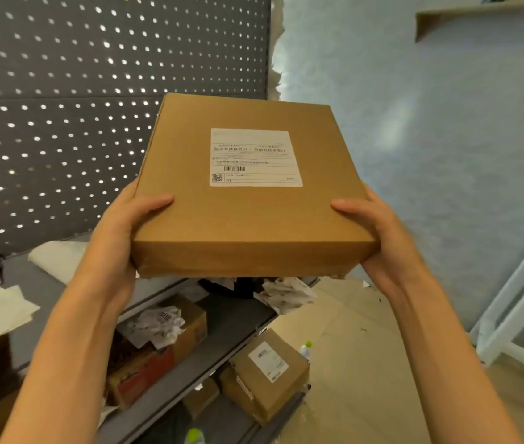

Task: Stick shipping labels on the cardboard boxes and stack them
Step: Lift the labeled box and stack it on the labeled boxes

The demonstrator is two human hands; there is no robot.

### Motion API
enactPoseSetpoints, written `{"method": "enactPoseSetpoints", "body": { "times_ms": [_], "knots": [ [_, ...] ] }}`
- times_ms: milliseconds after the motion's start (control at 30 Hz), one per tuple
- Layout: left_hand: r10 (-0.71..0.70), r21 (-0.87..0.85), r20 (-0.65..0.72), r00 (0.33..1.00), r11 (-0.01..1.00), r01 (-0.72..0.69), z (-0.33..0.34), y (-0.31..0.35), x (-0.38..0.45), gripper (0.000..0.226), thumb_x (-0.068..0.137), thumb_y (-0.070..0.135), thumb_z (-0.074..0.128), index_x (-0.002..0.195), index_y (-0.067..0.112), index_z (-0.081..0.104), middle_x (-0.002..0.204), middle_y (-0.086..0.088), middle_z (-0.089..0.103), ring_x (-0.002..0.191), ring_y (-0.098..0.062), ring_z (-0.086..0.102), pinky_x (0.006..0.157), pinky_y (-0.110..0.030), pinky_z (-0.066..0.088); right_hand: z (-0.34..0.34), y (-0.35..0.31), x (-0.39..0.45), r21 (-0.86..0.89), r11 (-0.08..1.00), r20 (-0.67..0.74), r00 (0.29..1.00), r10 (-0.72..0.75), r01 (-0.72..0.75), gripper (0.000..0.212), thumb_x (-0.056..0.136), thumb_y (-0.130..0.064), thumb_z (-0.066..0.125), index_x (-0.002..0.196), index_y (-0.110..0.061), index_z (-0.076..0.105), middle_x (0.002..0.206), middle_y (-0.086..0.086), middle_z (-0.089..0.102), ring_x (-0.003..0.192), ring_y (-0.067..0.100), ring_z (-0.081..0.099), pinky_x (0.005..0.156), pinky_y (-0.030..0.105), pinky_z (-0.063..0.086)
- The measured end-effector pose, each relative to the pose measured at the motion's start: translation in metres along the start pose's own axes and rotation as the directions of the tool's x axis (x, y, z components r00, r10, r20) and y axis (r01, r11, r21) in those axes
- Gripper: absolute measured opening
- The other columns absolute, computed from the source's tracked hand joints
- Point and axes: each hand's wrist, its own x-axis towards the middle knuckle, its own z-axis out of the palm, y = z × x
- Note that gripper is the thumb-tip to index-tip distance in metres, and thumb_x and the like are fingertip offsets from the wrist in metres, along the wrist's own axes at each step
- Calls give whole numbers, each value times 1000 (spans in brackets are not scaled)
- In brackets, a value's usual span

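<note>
Clearly the flat cardboard box (251,200) is up in the air between the two hands, its shipping label (255,157) already stuck flat on the top face, just beyond the thumbs. The left hand (116,238) clasps the near left corner, thumb lying on the lid and fingers curled out of sight beneath; the right hand (379,241) mirrors it on the near right corner. Both grip firmly, neither free.

The step in hand looks like carrying the labelled box to a stack. To do it well, the person should keep the box level and label up, with the thumbs clear of the paper so its edges do not lift. The grip sits only at the near edge, so the far end could dip — sliding the fingers further under would steady it.

Below the hands lies a grey shelf (222,341) with a box of crumpled paper (155,325), and lower down, under the right hand, another labelled box (267,373). Where the stack stands cannot be told. On arrival, corners should be squared before the hands let go — not dropped.
</note>
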Motion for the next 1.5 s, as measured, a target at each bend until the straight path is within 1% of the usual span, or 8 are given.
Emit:
{"method": "enactPoseSetpoints", "body": {
  "times_ms": [167,400,633,733,867,1067,1333,1500],
  "knots": [
    [41,-4,-3,999,999,-41,38,-5,34,31,83,29,56,113,34,64,91,14,69,83,-11,59,64,-33,42,-31,-4,37,21,999,17,999,-27,27,61,68,-26,64,128,-24,54,113,0,69,94,16,67,69,24,53],
    [69,-14,-53,996,997,-69,94,-9,92,30,84,27,54,111,37,64,86,18,69,70,-4,58,53,-27,39,-66,-11,115,14,999,54,998,-37,36,61,67,-27,63,127,-23,54,111,0,69,87,13,68,61,22,53],
    [91,1,-142,986,996,-92,135,-9,133,31,83,29,55,112,34,65,91,14,68,74,-8,57,46,-22,40,-94,-18,185,83,995,131,989,-65,54,59,66,-20,68,124,-20,57,104,-2,71,81,9,68,58,19,51],
    [93,11,-193,977,996,-92,147,-10,142,23,84,26,54,102,34,67,82,15,68,67,-5,58,41,-13,40,-101,-13,208,101,994,180,982,-55,37,59,66,-24,64,124,-20,58,103,-2,71,81,8,68,58,18,51],
    [106,47,-264,959,994,-97,165,-12,148,19,83,26,55,96,34,66,77,15,67,63,-6,57,39,-15,38,-112,-6,236,139,990,259,965,-42,5,56,67,-26,62,123,-23,58,101,-3,71,80,8,69,57,20,52],
    [141,76,-410,901,990,-120,203,-17,147,15,84,26,54,94,32,65,67,17,66,51,2,57,38,-10,39,-138,-4,276,159,987,404,914,-34,-34,47,68,-25,63,116,-26,60,100,-6,72,83,10,69,60,22,53],
    [151,103,-534,832,988,-113,261,-20,140,12,84,27,55,91,30,65,68,15,65,52,-1,58,40,-12,42,-175,-13,319,171,980,558,830,-10,-103,40,72,-20,62,111,-25,62,101,-4,72,88,13,67,71,26,54],
    [151,113,-598,787,988,-103,278,-18,144,12,84,27,56,89,31,67,66,16,66,59,-4,59,45,-16,44,-180,-15,336,159,978,583,812,15,-132,26,81,-16,60,106,-24,62,88,-9,72,77,8,67,61,22,53]
  ]
}}
